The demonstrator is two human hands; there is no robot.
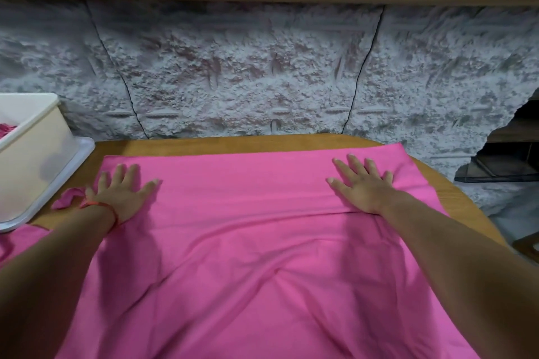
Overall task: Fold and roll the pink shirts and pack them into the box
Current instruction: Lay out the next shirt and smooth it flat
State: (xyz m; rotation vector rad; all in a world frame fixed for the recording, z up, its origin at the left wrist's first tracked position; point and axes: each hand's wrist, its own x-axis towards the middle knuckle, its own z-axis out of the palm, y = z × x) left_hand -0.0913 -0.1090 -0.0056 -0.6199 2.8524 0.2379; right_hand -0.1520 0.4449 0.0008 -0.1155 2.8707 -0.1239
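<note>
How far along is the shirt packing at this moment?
Done: some pink cloth already lies in the box. In hand: one pink shirt lies spread on the table, with the left hand and right hand pressing flat on its far part, where one fold edge shows. Left: it is not yet rolled or packed, and more pink fabric lies at the near left.

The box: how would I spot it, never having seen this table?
Start at the wooden table with the pink shirt spread over it. At its left edge, beyond the left hand, stands the box: the only cream-walled container, with pink cloth inside.
</note>
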